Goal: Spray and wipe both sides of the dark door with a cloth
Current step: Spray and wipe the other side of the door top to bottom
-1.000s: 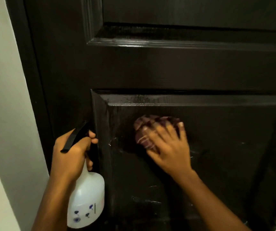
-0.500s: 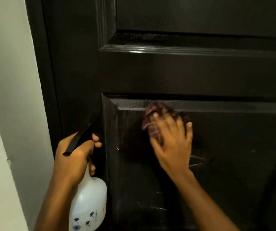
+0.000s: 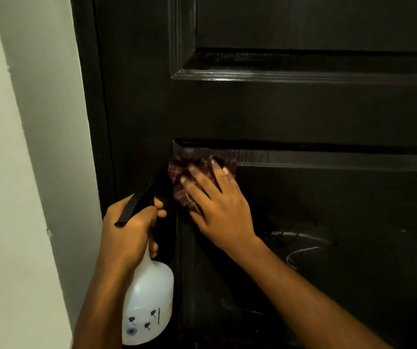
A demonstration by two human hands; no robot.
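Note:
The dark door [image 3: 303, 114] fills most of the view, with raised panels and moulded edges. My right hand [image 3: 217, 205] presses a dark red checked cloth [image 3: 179, 172] flat against the upper left corner of the lower panel, fingers spread and straight. My left hand [image 3: 129, 230] grips the neck and black trigger of a white spray bottle [image 3: 149, 298], held upright just left of the panel, close to the door's edge. Wet streaks [image 3: 300, 248] show on the panel to the right of my right wrist.
A pale wall [image 3: 13, 172] runs down the left side, meeting the dark door frame [image 3: 94, 122]. The wall's corner edge sits close to my left arm.
My right hand has slid the cloth up and to the left, from the middle of the panel to its top left corner. The view has shifted left. The left hand kept the bottle steady.

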